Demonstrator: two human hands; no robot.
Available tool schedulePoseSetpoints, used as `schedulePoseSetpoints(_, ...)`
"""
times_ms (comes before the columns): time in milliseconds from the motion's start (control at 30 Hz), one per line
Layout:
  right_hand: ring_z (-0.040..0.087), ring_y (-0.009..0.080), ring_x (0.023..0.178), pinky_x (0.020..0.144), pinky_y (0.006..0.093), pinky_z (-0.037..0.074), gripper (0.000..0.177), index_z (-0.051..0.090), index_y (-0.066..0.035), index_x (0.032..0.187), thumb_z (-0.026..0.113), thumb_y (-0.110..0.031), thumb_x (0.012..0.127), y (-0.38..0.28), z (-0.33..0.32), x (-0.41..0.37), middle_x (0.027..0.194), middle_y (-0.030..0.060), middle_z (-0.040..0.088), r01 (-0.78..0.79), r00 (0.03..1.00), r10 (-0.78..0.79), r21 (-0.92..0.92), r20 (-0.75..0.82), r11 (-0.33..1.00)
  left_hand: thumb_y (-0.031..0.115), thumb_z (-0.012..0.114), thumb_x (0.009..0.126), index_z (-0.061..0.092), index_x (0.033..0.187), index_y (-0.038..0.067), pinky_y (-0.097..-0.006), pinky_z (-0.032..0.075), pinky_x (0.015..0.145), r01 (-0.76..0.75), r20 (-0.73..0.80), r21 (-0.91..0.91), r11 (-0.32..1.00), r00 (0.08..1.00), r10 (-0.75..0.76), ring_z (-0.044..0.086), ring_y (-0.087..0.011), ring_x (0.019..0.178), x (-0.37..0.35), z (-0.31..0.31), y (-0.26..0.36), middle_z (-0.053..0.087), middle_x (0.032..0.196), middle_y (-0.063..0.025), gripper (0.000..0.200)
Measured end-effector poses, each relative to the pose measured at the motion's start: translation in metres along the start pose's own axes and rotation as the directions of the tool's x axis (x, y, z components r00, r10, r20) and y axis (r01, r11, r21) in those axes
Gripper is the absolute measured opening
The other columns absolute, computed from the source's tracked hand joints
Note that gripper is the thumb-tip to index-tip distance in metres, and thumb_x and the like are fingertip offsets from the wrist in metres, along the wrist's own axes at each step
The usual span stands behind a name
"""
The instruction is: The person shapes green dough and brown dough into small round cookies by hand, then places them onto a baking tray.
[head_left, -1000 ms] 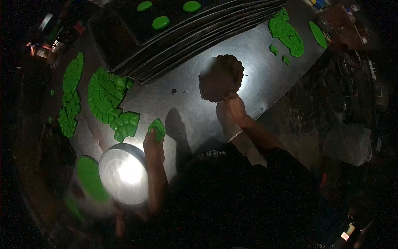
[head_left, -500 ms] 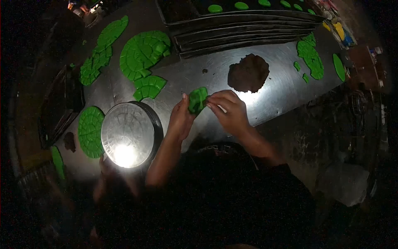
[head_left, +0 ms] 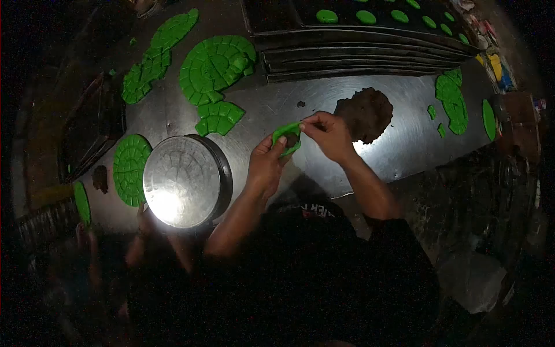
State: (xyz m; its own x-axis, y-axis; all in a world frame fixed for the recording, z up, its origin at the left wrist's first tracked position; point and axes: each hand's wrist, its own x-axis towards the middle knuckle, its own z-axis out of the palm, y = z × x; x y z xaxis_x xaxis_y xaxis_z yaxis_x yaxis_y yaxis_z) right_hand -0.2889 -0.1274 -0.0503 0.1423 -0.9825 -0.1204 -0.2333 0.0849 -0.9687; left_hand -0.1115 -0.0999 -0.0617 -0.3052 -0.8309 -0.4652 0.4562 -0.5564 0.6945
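Observation:
A small piece of green dough point(head_left: 280, 134) rests in my left hand point(head_left: 266, 166), whose thumb presses on a dark brown lump point(head_left: 291, 140) lying in the piece. The fingertips of my right hand point(head_left: 330, 136) pinch the upper right edge of the same green piece. Just behind my right hand, a large mound of brown filling point(head_left: 367, 114) sits on the metal table point(head_left: 266, 104), partly hidden by that hand. To the left of my left forearm is a round metal pan point(head_left: 180, 182).
Scored green dough slabs point(head_left: 211, 69) lie at the back left, another point(head_left: 132, 170) beside the pan. Stacked black trays point(head_left: 370, 52) at the back carry green rounds point(head_left: 366, 17). More green dough point(head_left: 451, 104) lies right. Another person's hands point(head_left: 144, 222) are by the pan.
The brown lump now shows in the green piece, with my left thumb on it. Both hands appear slightly further right, and the whole view has shifted. My right hand still pinches the edge.

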Motion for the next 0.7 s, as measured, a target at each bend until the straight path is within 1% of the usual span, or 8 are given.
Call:
schedulePoseSetpoints(33,0.060,0.0120,0.074,0.060,0.0279,0.048,0.013,0.063,0.002,0.091,0.065,-0.004,0.080,-0.003,0.009,0.000,0.077,0.0066,0.062,0.201,0.965,-0.228,-0.194,-0.128,0.960,0.020,0.053,0.092,0.049,0.119,0.000,-0.0355,0.041,0.096,-0.019,-0.081,-0.065,0.998,0.997,0.014,0.054,-0.0209,0.106,0.008,-0.001,-0.002,0.056,0.114,-0.0101,0.033)
schedulePoseSetpoints(100,0.060,0.0236,0.069,0.059,0.0323,0.049,0.008,0.062,0.000,0.083,0.066,-0.002,0.077,-0.007,0.023,0.000,0.077,0.0102,0.058,0.570,0.779,-0.628,-0.428,0.009,0.701,0.023,0.052,0.093,0.048,0.120,-0.001,-0.0354,0.039,0.097,-0.040,-0.171,-0.123,0.992,0.985,0.018,0.053,-0.0214,0.107,0.021,-0.009,-0.005,0.054,0.117,-0.0110,0.036)
schedulePoseSetpoints(300,0.056,0.0276,0.078,0.066,0.0358,0.049,0.019,0.059,0.002,0.090,0.067,-0.003,0.073,0.003,0.020,0.007,0.087,0.0114,0.054,0.515,0.824,-0.563,-0.494,0.062,0.700,0.042,0.045,0.094,0.036,0.130,-0.003,-0.0380,0.036,0.099,0.252,0.189,-0.255,0.933,0.960,-0.207,0.048,-0.0235,0.113,0.029,-0.001,0.044,0.046,0.126,-0.0127,0.058)
schedulePoseSetpoints(367,0.057,0.0272,0.075,0.065,0.0357,0.048,0.023,0.059,0.000,0.093,0.067,0.000,0.071,-0.004,0.012,0.005,0.088,0.0122,0.054,0.547,0.804,-0.588,-0.505,0.095,0.667,0.043,0.048,0.092,0.036,0.132,-0.001,-0.0384,0.036,0.098,0.167,0.155,0.196,0.966,0.968,-0.199,0.048,-0.0228,0.113,0.033,-0.010,0.042,0.047,0.125,-0.0115,0.061)
schedulePoseSetpoints(433,0.056,0.0261,0.075,0.064,0.0341,0.048,0.023,0.059,0.000,0.093,0.067,0.001,0.071,-0.010,0.009,0.000,0.087,0.0118,0.053,0.610,0.771,-0.614,-0.471,0.170,0.637,0.034,0.053,0.092,0.042,0.129,0.001,-0.0386,0.037,0.099,0.062,0.151,0.308,0.949,0.982,-0.113,0.049,-0.0235,0.113,0.026,0.004,0.048,0.051,0.120,-0.0120,0.051)
schedulePoseSetpoints(567,0.057,0.0215,0.081,0.068,0.0312,0.048,0.023,0.060,0.000,0.094,0.070,-0.002,0.073,-0.043,0.012,-0.022,0.097,0.0113,0.053,0.533,0.813,-0.580,-0.337,-0.050,0.776,0.013,0.054,0.091,0.052,0.120,0.000,-0.0286,0.041,0.093,-0.145,0.272,0.088,0.986,0.955,0.116,0.052,-0.0165,0.107,0.006,0.012,0.050,0.056,0.117,-0.0119,0.032)
schedulePoseSetpoints(633,0.057,0.0161,0.085,0.071,0.0293,0.048,0.023,0.060,0.000,0.094,0.071,-0.004,0.075,-0.063,0.021,-0.025,0.102,0.0108,0.053,0.266,0.951,-0.176,0.382,-0.256,0.885,0.011,0.054,0.091,0.052,0.120,-0.001,-0.0292,0.040,0.096,-0.307,0.321,0.004,0.952,0.902,0.289,0.051,-0.0179,0.112,-0.008,0.020,0.048,0.055,0.122,-0.0142,0.031)
schedulePoseSetpoints(700,0.056,0.0132,0.088,0.071,0.0292,0.049,0.024,0.059,0.000,0.098,0.070,-0.005,0.077,-0.062,0.019,-0.029,0.102,0.0105,0.053,0.220,0.975,-0.194,0.445,-0.105,0.868,0.016,0.051,0.093,0.041,0.132,-0.002,-0.0338,0.036,0.101,-0.450,0.258,0.172,0.876,0.879,0.401,0.045,-0.0238,0.122,-0.023,0.027,0.047,0.043,0.134,-0.0192,0.044)
